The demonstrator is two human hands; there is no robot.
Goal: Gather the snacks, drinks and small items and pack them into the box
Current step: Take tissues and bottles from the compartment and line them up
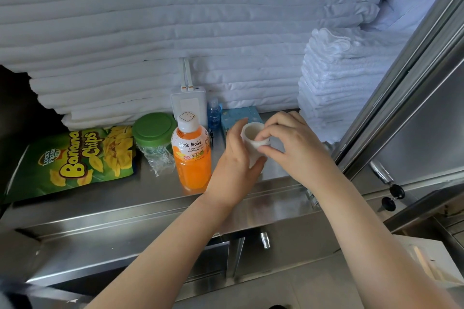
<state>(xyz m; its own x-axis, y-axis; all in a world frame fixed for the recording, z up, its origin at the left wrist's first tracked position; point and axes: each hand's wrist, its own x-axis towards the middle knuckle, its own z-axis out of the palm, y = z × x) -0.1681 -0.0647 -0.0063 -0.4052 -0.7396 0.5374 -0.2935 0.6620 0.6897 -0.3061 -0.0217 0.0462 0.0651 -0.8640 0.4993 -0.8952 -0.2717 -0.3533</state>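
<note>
A small white cup-like container (251, 136) is held over the steel shelf (150, 198). My left hand (234, 170) wraps its side and my right hand (291, 143) pinches its rim. To the left stand an orange Mogu Mogu bottle (192, 158), a green-lidded jar (154, 133) with crumpled plastic wrap, and a green Banana Chips bag (75, 158) lying flat. Behind are a white power bank (188, 105), a small blue bottle (214, 114) and a light blue box (238, 115), partly hidden by my hands.
Stacks of folded white linen (175, 32) fill the back, with a pile of white towels (334, 83) at the right. A steel door (414, 108) with keys (393, 198) stands open on the right. A white carton (431, 261) shows at the lower right.
</note>
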